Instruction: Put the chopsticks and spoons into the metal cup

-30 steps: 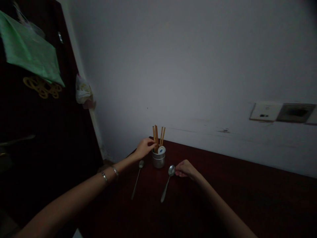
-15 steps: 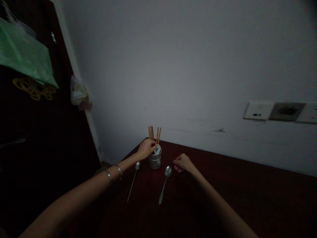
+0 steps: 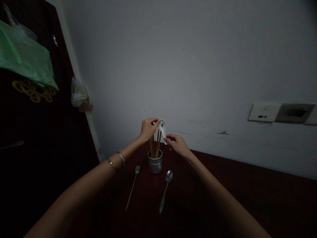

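Note:
A white soup spoon (image 3: pixel 162 128) with a blue mark in its bowl is held up above the table. My left hand (image 3: pixel 148 129) pinches it by the bowl's rim, and my right hand (image 3: pixel 177 143) has its fingers closed at the handle's lower end. Just below, a metal cup (image 3: pixel 155 164) stands upright with several wooden chopsticks (image 3: pixel 158 145) in it. Two metal spoons lie in front of the cup: a thin long-handled spoon (image 3: pixel 135 180) on the left and a larger spoon (image 3: pixel 166 188) on the right.
The dark wooden table (image 3: pixel 210 185) meets a pale wall (image 3: pixel 198 66) at the back. Wall sockets (image 3: pixel 264 112) are at the right. At the left is a dark door (image 3: pixel 49 138) with a green cloth (image 3: pixel 27 54), and a plastic bag (image 3: pixel 78 94) hangs near the frame.
My left hand has lifted the soup spoon up out of the metal cup. My right hand has risen from beside the larger metal spoon and closed on the soup spoon's handle.

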Demonstrator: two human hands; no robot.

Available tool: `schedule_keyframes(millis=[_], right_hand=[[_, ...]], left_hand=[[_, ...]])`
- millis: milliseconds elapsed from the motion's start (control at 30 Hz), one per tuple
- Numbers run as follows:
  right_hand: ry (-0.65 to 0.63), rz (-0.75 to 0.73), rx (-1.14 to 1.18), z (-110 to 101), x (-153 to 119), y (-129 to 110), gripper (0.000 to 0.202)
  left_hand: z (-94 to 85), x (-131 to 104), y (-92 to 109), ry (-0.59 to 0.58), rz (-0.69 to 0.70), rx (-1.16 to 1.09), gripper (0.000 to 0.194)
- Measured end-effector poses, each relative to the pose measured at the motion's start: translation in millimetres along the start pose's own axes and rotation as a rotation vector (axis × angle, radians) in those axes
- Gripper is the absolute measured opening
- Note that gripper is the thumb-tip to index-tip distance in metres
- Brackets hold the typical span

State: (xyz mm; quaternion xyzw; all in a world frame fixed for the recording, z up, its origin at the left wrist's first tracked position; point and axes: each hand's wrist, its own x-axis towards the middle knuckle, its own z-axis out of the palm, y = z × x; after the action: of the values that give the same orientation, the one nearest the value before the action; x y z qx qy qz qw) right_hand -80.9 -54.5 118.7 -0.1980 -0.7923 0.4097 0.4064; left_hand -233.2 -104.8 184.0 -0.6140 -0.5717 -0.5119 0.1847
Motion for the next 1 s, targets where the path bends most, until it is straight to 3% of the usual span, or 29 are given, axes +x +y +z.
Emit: schedule_keyframes(millis=[133,233,367,467,600,700,800,1000], right_hand=[[0.055,0.074,0.037,-2,8,10,0.029],[0.102,0.226,0.022,-9,10,32,0.025],[0.170,0.508,-0.015,-19,9,77,0.018],[0.186,0.633,-0.032,-23,6,111,0.023],[0.152,0.739,-0.036,-21,1,141,0.027],[0.114,0.769,-0.039,-19,-3,152,0.030],[0.094,0.775,-0.048,-17,-5,157,0.030],[0.077,0.788,-0.114,-19,-9,160,0.029]], left_hand=[[15.1,11,1,-0.043,-0.051,-0.075,0.019],[19.7,9,-10,-0.031,0.019,-0.014,0.030],[17.6,-1,-45,0.133,0.057,0.077,0.045],[20.9,-16,-78,0.165,-0.161,0.000,0.050],[30.6,-43,-105,0.007,-0.575,-0.254,0.058],[33.3,-62,-105,-0.153,-0.739,-0.467,0.055],[33.9,-77,-100,-0.258,-0.775,-0.594,0.050],[39.0,-92,-107,-0.357,-0.687,-0.719,0.034]])
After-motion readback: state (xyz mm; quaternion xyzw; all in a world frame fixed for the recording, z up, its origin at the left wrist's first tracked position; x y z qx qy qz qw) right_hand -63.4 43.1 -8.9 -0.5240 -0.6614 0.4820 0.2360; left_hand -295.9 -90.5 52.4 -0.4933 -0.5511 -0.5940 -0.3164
